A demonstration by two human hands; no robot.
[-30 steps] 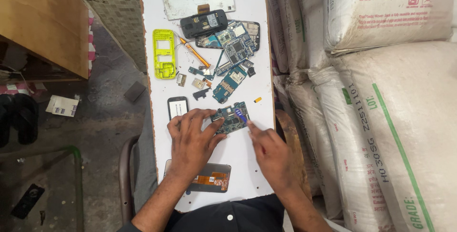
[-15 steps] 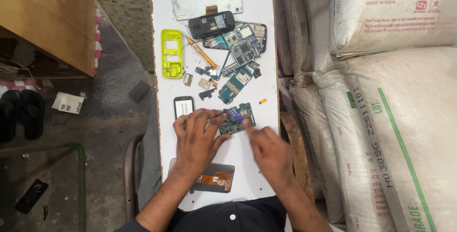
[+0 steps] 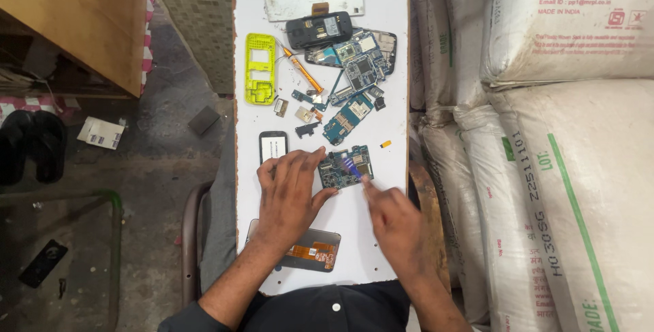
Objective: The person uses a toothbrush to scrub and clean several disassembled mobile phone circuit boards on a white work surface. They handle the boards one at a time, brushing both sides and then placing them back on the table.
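Here, the left hand [image 3: 289, 192] lies flat on the narrow white desk [image 3: 381, 236], its fingers [image 3: 306, 162] spread and resting against the left edge of a small green-and-blue phone circuit board [image 3: 346, 167], seemingly to keep the board from sliding. The right hand [image 3: 394, 226] comes in from the board's lower right, its fingers drawn together with the tip of one at the board's lower right corner beside a short violet ribbon; whether it pinches anything I cannot tell. The board lies flat between the two hands, touching the left fingers. Just left of the board, partly under the left hand, sits a small black phone with a lit white screen [image 3: 273, 146]. Above the board lie more loose circuit boards [image 3: 349, 115], a yellow-green plastic phone frame [image 3: 260, 68] and an orange-handled screwdriver [image 3: 303, 73], kept within reach.
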